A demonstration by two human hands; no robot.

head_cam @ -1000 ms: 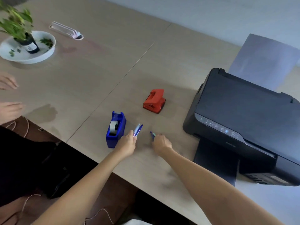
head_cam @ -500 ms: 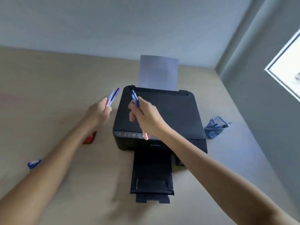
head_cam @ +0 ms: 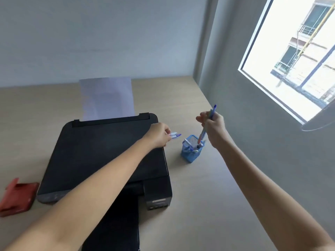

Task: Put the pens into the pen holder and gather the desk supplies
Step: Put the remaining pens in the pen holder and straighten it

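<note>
- Desk [head_cam: 208, 205]: pale wood top that carries every item below.
- Printer [head_cam: 101, 153]: black, with a sheet of paper [head_cam: 107, 98] standing in its rear feed. Not part of the task.
- Hole punch [head_cam: 17, 195]: red, at the left edge of the desk, well apart from the holder. Judged one of the supplies not yet gathered; it looks rigid and compact, best taken around its body.
- Pen holder [head_cam: 191, 151]: blue mesh cup, upright, just right of the printer. Several pens already stand in it. Probably light and easy to tip if knocked.
- Right hand [head_cam: 213, 130]: clenched around a pen [head_cam: 203, 134], directly above the holder. Long axis near vertical, blue cap up, lower tip at or just inside the mouth; which, cannot tell. Likely light, stiff and smooth; the mid-barrel grip suits a straight drop.
- Left hand [head_cam: 159, 135]: pinching two pens [head_cam: 175, 135], above the printer's right edge, left of the holder. Long axes roughly level, free ends pointing right toward it; these would need tilting upright.
</note>
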